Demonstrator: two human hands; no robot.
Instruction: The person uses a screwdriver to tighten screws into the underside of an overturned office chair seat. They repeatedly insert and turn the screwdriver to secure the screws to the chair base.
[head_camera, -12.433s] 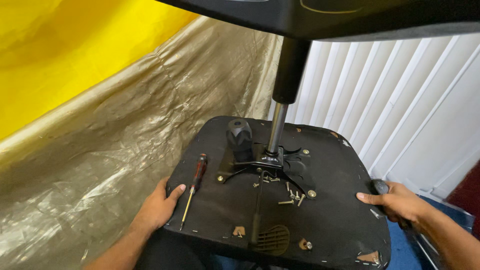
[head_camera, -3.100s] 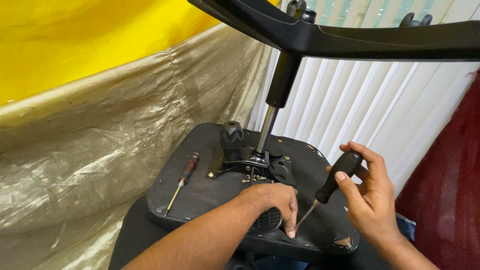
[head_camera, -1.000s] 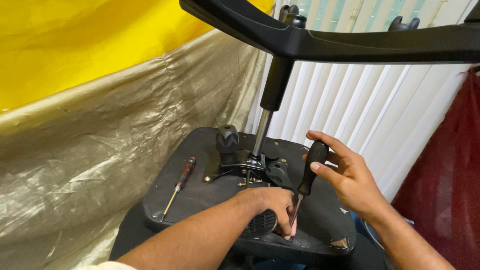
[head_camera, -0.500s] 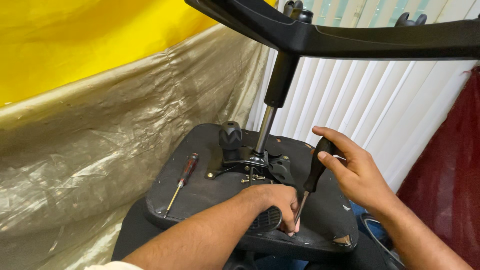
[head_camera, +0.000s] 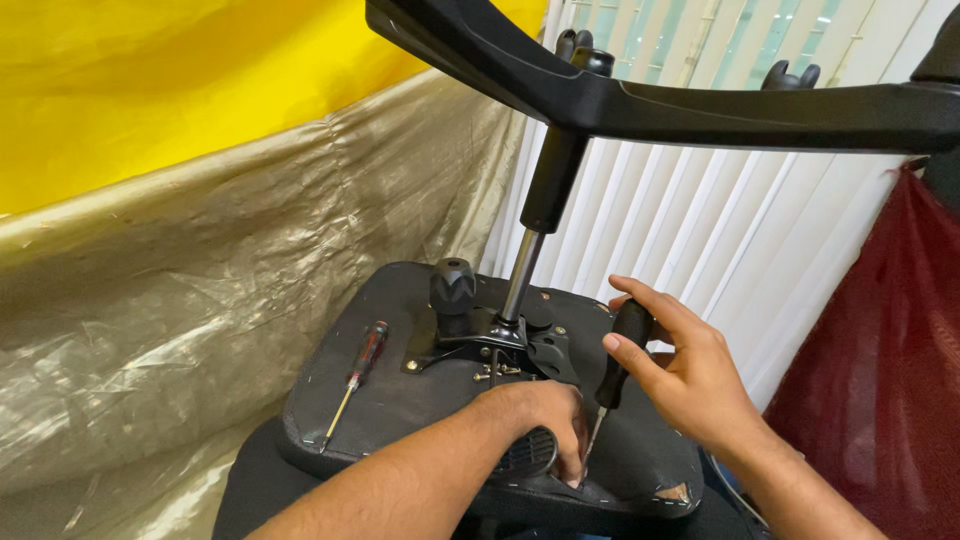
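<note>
An office chair lies upside down, its black seat underside (head_camera: 400, 400) facing up, with a metal mechanism plate (head_camera: 480, 335) and gas column (head_camera: 525, 270) in the middle. My right hand (head_camera: 680, 375) grips a black-handled screwdriver (head_camera: 620, 350), held nearly upright, its tip down at the seat's near edge. My left hand (head_camera: 540, 415) rests on the seat beside that tip, fingers pinched at the spot where the tip meets the seat; what they hold is hidden. A second screwdriver (head_camera: 360, 375) with a dark red handle lies on the seat's left side.
The chair's black star base (head_camera: 650, 95) with casters spans overhead. A round black knob (head_camera: 452, 285) stands by the column, and loose screws (head_camera: 495, 372) lie near the plate. A yellow and gold plastic sheet (head_camera: 180, 250) hangs left, white blinds (head_camera: 720, 230) behind, red fabric (head_camera: 890, 380) right.
My right hand has tilted the screwdriver more upright and shifted slightly right. Long before, both hands gripped the seat's edges; the left hand stays at the near edge.
</note>
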